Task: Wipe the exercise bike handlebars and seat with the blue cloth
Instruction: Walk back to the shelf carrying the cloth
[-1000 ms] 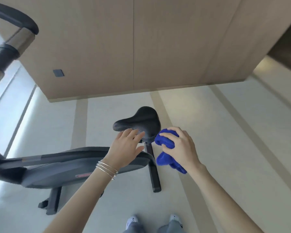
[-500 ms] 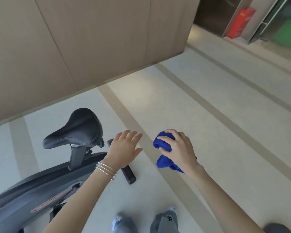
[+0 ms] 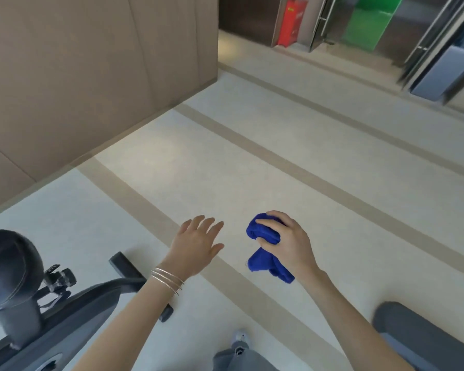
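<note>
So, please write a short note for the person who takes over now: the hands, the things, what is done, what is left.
Left hand: open, above the floor, touches nothing.
Right hand: grips the bunched cloth, away from the bike.
Seat: lower left, apart from both hands. Handlebars: out of view.
Done: cloth in hand; the picture does not show whether anything was wiped.
Left: check, then wipe seat and handlebars as needed.

The cloth (image 3: pixel 261 235) is deep blue, the seat (image 3: pixel 8 261) black (its frame (image 3: pixel 91 301) dark grey). The pale floor (image 3: pixel 198 156) carries beige stripes; the wall (image 3: pixel 78 62) is tan, a far box (image 3: pixel 291 22) red.
</note>
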Demonstrator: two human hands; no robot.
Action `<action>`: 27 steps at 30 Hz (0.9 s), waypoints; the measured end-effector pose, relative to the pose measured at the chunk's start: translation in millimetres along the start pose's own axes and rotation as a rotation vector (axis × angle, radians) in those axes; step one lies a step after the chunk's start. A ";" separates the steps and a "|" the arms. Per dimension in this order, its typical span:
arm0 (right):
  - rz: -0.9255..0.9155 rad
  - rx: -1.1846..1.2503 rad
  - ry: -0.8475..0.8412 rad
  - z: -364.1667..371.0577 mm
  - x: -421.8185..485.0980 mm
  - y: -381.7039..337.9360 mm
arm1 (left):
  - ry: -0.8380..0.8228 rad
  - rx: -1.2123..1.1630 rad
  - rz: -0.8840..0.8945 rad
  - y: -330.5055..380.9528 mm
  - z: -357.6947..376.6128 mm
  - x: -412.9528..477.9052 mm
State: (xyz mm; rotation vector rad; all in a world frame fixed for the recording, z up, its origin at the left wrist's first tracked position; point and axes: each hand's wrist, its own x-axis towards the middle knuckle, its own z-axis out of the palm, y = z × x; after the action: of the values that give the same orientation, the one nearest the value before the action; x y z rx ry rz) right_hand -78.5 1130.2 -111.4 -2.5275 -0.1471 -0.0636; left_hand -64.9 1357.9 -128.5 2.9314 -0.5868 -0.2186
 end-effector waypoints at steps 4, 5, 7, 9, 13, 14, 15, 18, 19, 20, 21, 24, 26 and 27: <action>0.018 -0.176 0.080 -39.0 3.1 37.8 | -0.051 0.088 0.114 46.1 4.5 50.3; 0.037 -0.191 0.102 -47.4 2.6 46.1 | -0.054 0.098 0.144 57.3 4.9 61.4; 0.085 -0.209 0.142 -61.5 1.7 61.5 | -0.054 0.105 0.206 77.9 4.7 82.0; 0.135 -0.218 0.160 -72.3 0.8 76.0 | -0.058 0.106 0.267 95.2 4.0 101.1; 0.210 -0.256 0.185 -86.6 2.8 102.6 | -0.062 0.096 0.380 120.6 0.1 139.6; 0.230 -0.266 0.193 -89.1 4.9 108.8 | -0.064 0.095 0.403 125.5 -1.2 150.2; 0.249 -0.278 0.199 -91.4 7.9 114.6 | -0.068 0.103 0.426 129.5 -2.0 161.1; 0.305 -0.310 0.214 -98.6 23.9 132.4 | -0.064 0.111 0.494 138.9 -4.2 195.7; 0.335 -0.317 0.213 -101.2 31.7 138.5 | -0.060 0.103 0.515 141.3 -5.6 208.2; 0.371 -0.324 0.206 -103.9 39.9 144.2 | -0.063 0.104 0.538 142.8 -6.7 221.2; 0.405 -0.330 0.200 -106.6 48.4 149.8 | -0.067 0.115 0.559 143.9 -8.1 234.7; 0.488 -0.343 0.199 -115.8 74.8 165.5 | -0.051 0.134 0.606 144.7 -15.2 275.8; 0.535 -0.347 0.217 -122.2 92.1 173.6 | -0.013 0.123 0.638 145.5 -22.3 302.5; 0.560 -0.352 0.221 -124.7 99.8 177.2 | -0.005 0.126 0.649 145.9 -25.0 314.7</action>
State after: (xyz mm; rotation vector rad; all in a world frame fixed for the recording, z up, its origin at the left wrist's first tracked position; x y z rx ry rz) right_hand 40.3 923.5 -102.1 -2.7861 0.7138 -0.1531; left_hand 172.7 1104.2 -115.2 2.6646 -1.5415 -0.1114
